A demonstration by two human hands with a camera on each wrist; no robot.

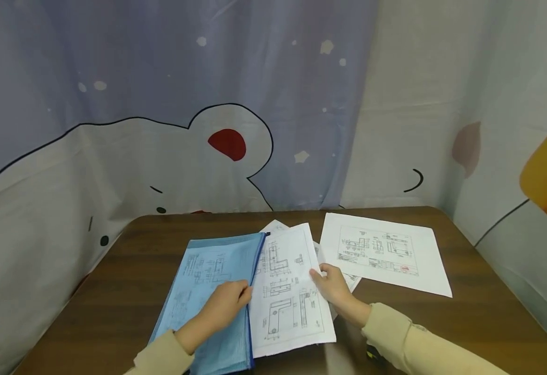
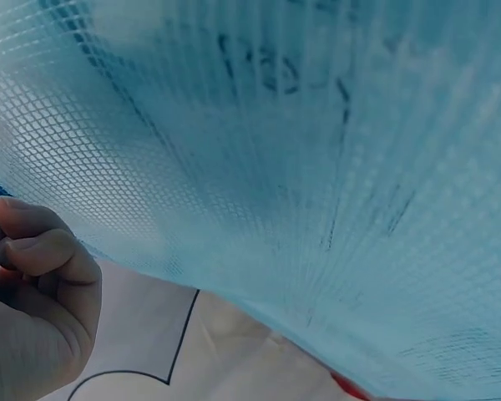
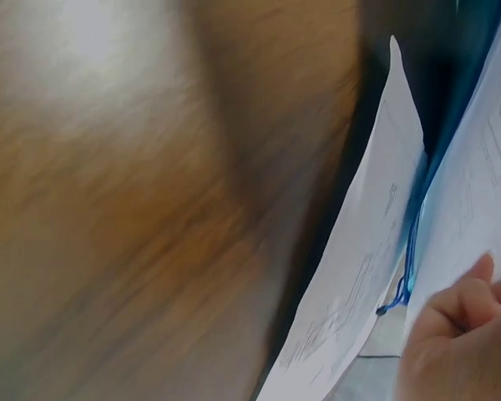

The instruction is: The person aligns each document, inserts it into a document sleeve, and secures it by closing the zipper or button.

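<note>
On the near half of the wooden table (image 1: 465,323), a blue mesh pouch (image 1: 208,291) lies with its long side running away from the person, tilted a little to the right at the far end. Its zipper edge faces right, and faint drawing lines show through the mesh. The left hand (image 1: 224,304) sits at that zipper edge, fingers curled over it; from the left wrist view the fingers (image 2: 33,251) look folded against the blue rim, pinching it, with the mesh lifted above them.

Just right of that grip lies a printed sheet (image 1: 289,291) with technical drawings, its long side running the same way as the pouch and its left margin tucked at the pouch's opening. The right hand (image 1: 332,286) pinches this sheet at its right edge, thumb on top, fingers curled under it. More sheets peek out from beneath it, past the fingertips and at the far end.

Farther right, well apart from both hands, 1 loose sheet (image 1: 386,252) lies flat with its long side running across the table, a small red stamp near its lower right corner.

Behind the table hangs a curtain (image 1: 161,130) in pale blue and cream with a cartoon bear face, and it wraps round the right side too. Both sleeves are beige.
</note>
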